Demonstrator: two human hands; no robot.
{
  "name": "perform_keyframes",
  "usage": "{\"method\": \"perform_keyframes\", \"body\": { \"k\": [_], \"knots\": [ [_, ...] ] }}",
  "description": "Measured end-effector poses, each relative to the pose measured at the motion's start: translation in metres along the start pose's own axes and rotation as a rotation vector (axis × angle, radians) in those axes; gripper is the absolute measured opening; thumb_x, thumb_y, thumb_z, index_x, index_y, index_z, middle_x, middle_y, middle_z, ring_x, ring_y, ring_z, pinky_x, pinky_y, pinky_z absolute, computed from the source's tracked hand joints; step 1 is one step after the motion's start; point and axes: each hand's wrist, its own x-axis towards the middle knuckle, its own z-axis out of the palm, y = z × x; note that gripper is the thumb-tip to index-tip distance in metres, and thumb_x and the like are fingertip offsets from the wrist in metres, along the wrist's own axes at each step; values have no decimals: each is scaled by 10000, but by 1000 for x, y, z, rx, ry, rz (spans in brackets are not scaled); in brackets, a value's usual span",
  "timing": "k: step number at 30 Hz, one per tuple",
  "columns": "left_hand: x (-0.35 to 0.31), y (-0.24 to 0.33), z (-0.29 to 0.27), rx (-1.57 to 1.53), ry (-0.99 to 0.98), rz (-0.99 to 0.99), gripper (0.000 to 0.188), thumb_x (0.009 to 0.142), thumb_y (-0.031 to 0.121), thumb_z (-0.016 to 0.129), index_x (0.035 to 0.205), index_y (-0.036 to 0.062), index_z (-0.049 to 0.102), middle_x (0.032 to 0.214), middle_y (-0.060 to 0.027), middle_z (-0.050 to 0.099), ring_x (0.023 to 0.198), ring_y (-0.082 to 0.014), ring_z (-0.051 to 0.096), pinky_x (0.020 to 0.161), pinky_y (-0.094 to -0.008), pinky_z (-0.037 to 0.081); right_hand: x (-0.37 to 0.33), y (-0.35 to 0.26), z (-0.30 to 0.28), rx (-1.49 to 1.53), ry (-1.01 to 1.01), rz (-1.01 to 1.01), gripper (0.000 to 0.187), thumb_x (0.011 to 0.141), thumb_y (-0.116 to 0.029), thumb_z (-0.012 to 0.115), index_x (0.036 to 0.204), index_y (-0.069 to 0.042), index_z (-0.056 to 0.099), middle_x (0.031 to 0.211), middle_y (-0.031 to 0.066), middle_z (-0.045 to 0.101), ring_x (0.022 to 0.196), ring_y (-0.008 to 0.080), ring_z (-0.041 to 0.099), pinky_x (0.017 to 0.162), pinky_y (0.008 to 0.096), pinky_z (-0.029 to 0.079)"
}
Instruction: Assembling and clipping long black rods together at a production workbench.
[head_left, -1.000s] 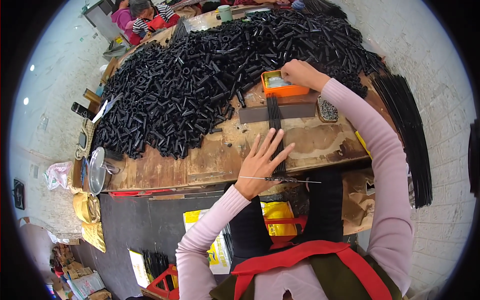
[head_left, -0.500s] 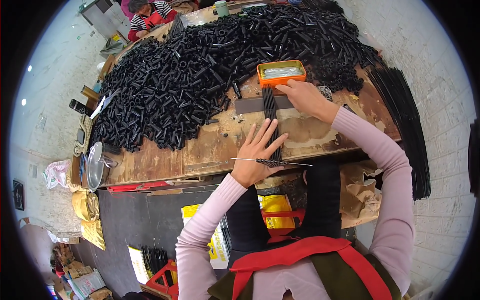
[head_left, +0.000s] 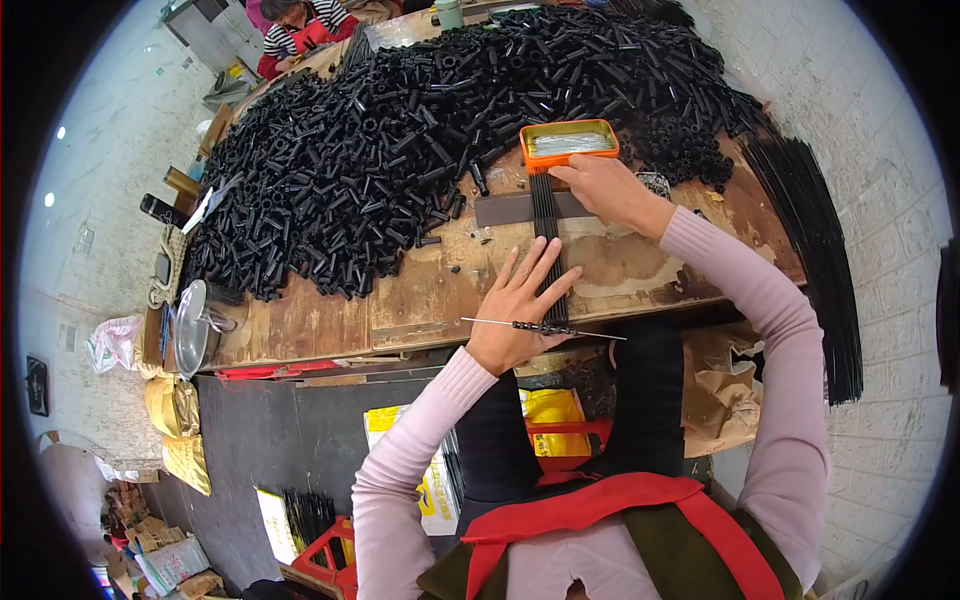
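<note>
My left hand [head_left: 518, 305] lies flat with fingers spread on a narrow row of thin black rods [head_left: 547, 215], pressing them to the table. At the rods' near ends, a thin metal skewer [head_left: 590, 333] runs crosswise through their looped ends. My right hand [head_left: 618, 192] is at the far ends of the rods, against the near rim of an orange box [head_left: 607, 155]. Its thumb and fingers are pinched together; whatever they grip is hidden. Inside the box lie thin silvery pins [head_left: 570, 144]. Beneath the rods, a dark flat strip [head_left: 503, 209] lies crosswise on the table.
A large heap of black tubular pieces [head_left: 340, 170] covers the far and left table [head_left: 420, 315]. Long black rods [head_left: 805, 230] hang over the right edge. A clear-lidded container [head_left: 190, 330] stands at the left edge. Another person [head_left: 300, 35] sits at the far left.
My right fingertips have shifted slightly left along the box's near rim. My left hand stays flat on the rods, and the whole view has moved a little.
</note>
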Motion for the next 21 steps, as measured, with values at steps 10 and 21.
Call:
{"method": "perform_keyframes", "body": {
  "k": [10,21],
  "knots": [
    [0,1,1,-18,15,9,909,694,425,794,1473,217,374,1577,-150,215,1461,-338,199,1170,-499,210,17,10,8,172,128,-61,189,858,-64,589,1041,-31,623,890,127,617,814,340,621,703,421,504],
    [-1,1,2,-37,50,-7,907,679,409,811,1463,231,392,1571,-151,235,1455,-335,221,1171,-489,224,-4,25,0,-12,78,62,84,865,-81,586,920,-17,595,880,144,601,834,353,623,703,445,504]
  ]
}}
